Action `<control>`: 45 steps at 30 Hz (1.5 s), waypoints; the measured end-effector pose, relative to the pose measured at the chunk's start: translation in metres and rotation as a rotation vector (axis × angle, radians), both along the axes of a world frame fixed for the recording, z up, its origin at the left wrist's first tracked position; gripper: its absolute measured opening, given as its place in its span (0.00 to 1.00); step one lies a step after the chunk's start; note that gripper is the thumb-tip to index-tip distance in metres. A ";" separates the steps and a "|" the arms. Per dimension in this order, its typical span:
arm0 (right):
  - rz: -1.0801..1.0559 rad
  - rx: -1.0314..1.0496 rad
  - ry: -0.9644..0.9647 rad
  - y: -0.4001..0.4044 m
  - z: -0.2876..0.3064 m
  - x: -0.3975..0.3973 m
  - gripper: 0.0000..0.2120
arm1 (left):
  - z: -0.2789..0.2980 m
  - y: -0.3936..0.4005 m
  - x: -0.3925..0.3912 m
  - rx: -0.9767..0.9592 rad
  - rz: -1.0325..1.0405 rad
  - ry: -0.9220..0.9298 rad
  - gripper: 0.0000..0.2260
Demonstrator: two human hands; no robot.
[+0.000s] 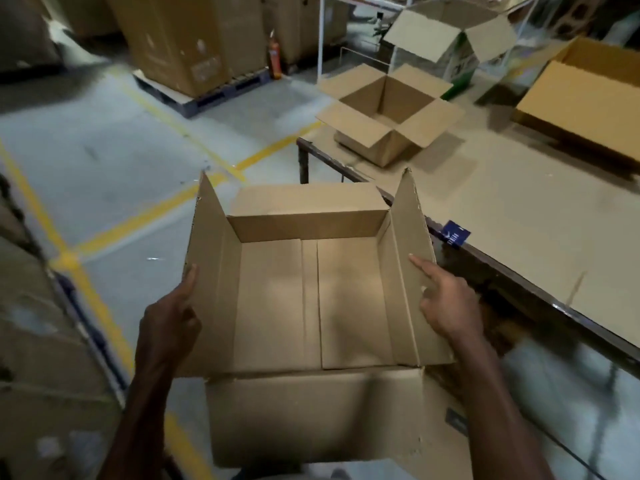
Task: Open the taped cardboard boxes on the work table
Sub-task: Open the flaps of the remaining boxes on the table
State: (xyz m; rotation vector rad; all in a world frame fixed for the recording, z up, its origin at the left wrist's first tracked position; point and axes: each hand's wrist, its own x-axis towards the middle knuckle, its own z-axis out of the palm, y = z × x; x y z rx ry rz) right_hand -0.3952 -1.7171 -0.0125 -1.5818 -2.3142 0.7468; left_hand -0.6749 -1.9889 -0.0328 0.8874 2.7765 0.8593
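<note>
At the far left stand stacked cartons [38,341], blurred, with no print that can be read. Yellow lines [86,292] cross the grey floor [104,140], and farther back a tall carton on a pallet [194,39] carries a pale label too blurred to read; a red fire extinguisher [274,58] stands just beside it.

The left hand [171,323] holds the left flap of the open cardboard box [311,299]. Its grip is clamped on that flap: the thumb lies along the outer edge and the other fingers are hidden behind the card. The box is held in the air in front of the person, over the floor and just beside the near edge of the tabletop [519,216]. All four flaps are open, and the inside holds nothing but the bottom flaps with a seam between them. A small dark label on the near outer wall cannot be read.

The right hand [450,303] rests on the inner face of the right flap, forefinger straight and pointing along it; its grip is apart, with the fingers pressing flat rather than closing.

A blue tag [456,233] sits at the tabletop edge, its white writing too small to read. On the tabletop stand a second open box [388,112], a tilted open box [450,29] with green print and a large flat carton [585,95].
</note>
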 end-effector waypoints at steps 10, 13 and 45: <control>0.174 0.034 -0.026 0.034 -0.008 -0.180 0.34 | -0.019 -0.008 -0.149 0.013 0.101 0.026 0.41; 0.210 0.054 -0.042 0.049 -0.009 -0.241 0.34 | -0.016 -0.002 -0.202 0.045 0.135 0.010 0.41; 0.066 -0.028 0.180 0.432 -0.026 -0.840 0.33 | 0.036 0.440 -0.822 -0.004 0.070 0.121 0.37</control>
